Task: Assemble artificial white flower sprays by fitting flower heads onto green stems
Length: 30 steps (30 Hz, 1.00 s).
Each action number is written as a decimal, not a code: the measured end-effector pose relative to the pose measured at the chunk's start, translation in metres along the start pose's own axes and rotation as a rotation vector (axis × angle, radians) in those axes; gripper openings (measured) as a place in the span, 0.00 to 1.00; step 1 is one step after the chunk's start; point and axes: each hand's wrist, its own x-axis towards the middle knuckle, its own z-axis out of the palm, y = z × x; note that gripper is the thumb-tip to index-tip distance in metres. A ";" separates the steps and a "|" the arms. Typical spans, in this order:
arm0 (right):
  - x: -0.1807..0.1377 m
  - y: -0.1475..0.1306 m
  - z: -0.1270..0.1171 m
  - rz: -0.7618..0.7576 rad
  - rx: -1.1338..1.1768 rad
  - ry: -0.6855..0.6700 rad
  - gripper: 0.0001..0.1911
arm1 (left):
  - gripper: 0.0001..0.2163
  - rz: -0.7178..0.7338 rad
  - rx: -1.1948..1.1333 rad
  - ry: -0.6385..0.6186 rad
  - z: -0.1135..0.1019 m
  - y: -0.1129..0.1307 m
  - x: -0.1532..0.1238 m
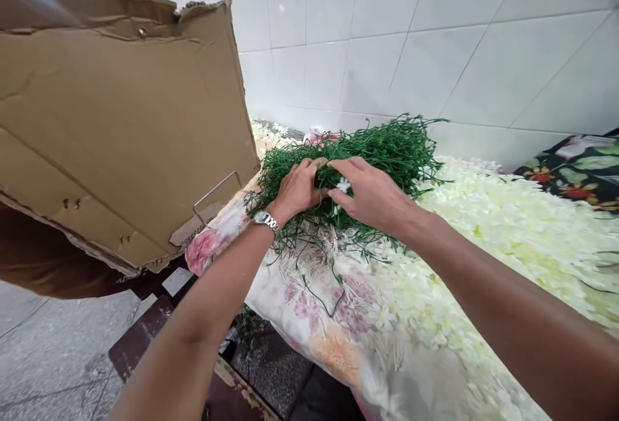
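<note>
A heap of green artificial stems [396, 150] lies on a floral-patterned cloth [290, 279] against the wall. My left hand [300, 186], with a metal watch at its wrist, rests at the front of the heap, fingers curled in on green stems. Close beside it, my right hand [370, 195] has thumb and forefinger bent around a small white artificial flower [343, 186]. The fingertips of both hands nearly meet, and the stems partly hide what is between them. One loose green stem [331, 310] lies bent on the cloth in front.
A wide spread of pale yellow-white petals [507, 234] covers the right side. At left stands a large cardboard sheet [120, 118], with a bent wire [215, 192] by its lower corner. White tiles [377, 66] form the wall behind; dark floral fabric [575, 173] lies far right.
</note>
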 end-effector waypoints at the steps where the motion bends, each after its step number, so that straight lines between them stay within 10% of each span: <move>1: -0.005 -0.001 -0.004 -0.033 -0.021 0.059 0.20 | 0.27 -0.002 -0.012 -0.020 -0.002 -0.003 0.005; 13: -0.063 -0.020 0.034 -0.569 -0.146 0.055 0.12 | 0.28 -0.113 -0.165 -0.160 -0.003 -0.025 0.054; 17: -0.058 -0.029 0.059 -0.462 -0.104 -0.252 0.11 | 0.24 -0.101 -0.199 -0.222 -0.006 -0.032 0.066; 30: 0.000 -0.031 0.083 -0.083 -0.099 -0.349 0.15 | 0.16 -0.025 -0.163 -0.400 -0.011 -0.038 0.096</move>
